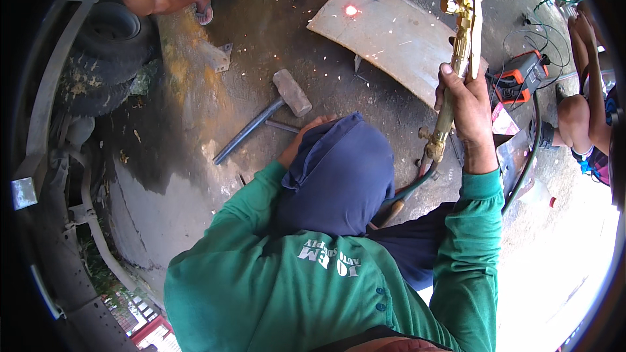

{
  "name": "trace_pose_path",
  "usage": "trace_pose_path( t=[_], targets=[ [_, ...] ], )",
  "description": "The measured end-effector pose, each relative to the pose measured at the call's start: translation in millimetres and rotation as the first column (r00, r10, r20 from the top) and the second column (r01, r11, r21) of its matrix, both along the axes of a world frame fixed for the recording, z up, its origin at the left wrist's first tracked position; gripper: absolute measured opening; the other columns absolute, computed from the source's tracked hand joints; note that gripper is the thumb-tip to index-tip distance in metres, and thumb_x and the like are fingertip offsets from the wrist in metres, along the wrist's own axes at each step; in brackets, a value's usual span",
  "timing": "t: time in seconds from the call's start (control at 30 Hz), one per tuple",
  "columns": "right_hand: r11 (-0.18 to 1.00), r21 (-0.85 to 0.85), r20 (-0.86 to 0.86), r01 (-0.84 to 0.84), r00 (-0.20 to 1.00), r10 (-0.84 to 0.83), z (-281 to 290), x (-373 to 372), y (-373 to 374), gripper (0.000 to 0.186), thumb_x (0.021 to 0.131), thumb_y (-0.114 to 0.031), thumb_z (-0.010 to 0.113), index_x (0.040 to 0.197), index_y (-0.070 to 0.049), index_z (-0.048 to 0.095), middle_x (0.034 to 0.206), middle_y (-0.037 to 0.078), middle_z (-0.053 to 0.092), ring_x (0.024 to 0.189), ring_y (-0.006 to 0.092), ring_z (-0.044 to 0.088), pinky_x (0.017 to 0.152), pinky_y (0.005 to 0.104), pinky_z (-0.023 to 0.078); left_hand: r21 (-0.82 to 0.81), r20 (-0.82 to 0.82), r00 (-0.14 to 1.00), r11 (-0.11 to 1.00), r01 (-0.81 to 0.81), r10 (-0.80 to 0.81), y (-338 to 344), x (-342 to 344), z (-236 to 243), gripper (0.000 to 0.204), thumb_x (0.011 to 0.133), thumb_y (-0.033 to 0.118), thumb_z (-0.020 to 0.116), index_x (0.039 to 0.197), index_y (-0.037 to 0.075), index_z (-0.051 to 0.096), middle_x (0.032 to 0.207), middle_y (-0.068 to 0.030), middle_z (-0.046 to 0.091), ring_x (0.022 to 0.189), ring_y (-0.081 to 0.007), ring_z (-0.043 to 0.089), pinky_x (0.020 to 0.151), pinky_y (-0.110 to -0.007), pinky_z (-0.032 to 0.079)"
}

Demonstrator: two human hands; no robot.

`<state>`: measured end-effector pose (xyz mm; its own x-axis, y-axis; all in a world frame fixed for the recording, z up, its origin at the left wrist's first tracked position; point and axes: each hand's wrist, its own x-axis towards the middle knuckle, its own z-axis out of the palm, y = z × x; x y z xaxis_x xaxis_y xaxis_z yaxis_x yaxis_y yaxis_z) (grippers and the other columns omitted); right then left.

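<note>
My right hand [471, 101] is wrapped round the handle of a brass cutting torch [462, 42], held upright over the right side of the work area. Its tubes run out of the top of the view, so the tip is out of sight. Beyond it lies a curved, rusty metal plate [391, 29], with a red glowing spot [351, 10] near its far left corner and bright specks scattered about. My left hand [304, 140] is beside my raised, navy-clad knee [342, 176], which hides most of its fingers. A thin rod [280, 126] lies close to that hand.
A sledgehammer [292, 92] lies on the stained ground at left centre. A tyre [114, 26] and metal frame [88, 189] line the left. An orange-and-black machine [523, 75] with cables and a hose [536, 150] are at right. People sit at far left and right.
</note>
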<state>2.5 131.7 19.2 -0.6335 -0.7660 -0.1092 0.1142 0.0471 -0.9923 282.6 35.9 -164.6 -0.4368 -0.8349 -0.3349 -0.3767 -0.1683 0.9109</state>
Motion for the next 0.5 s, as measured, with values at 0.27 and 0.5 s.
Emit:
trace_pose_path(
  t=[0.27,0.5],
  targets=[
    [0.989,0.109,-0.17,0.098,0.982,-0.079,-17.0,-10.1,7.8,0.044,0.098,-0.011,0.065,0.138,-0.001,0.05,0.068,-0.002,0.052,0.052,0.0066,0.05,0.046,0.0239,0.039,0.255,-0.02,0.971,0.938,0.233,-0.236,-67.9,32.9,71.3,0.019,0.103,0.018,0.064,0.113,0.001,0.065,0.094,-0.004,0.066,0.079,-0.0102,0.064,0.068,-0.026,0.053],
    [0.99,0.088,-0.243,0.108,0.966,-0.084,-24.1,-15.9,26.9,0.046,0.097,-0.01,0.067,0.139,-0.001,0.051,0.072,-0.003,0.052,0.054,0.0056,0.047,0.048,0.024,0.036,-0.046,-0.133,0.91,0.919,0.391,-0.394,-84.0,-76.6,94.7,0.023,0.103,0.018,0.064,0.118,0.001,0.066,0.081,-0.0002,0.06,0.063,-0.0079,0.058,0.055,-0.025,0.051]
  ],
)
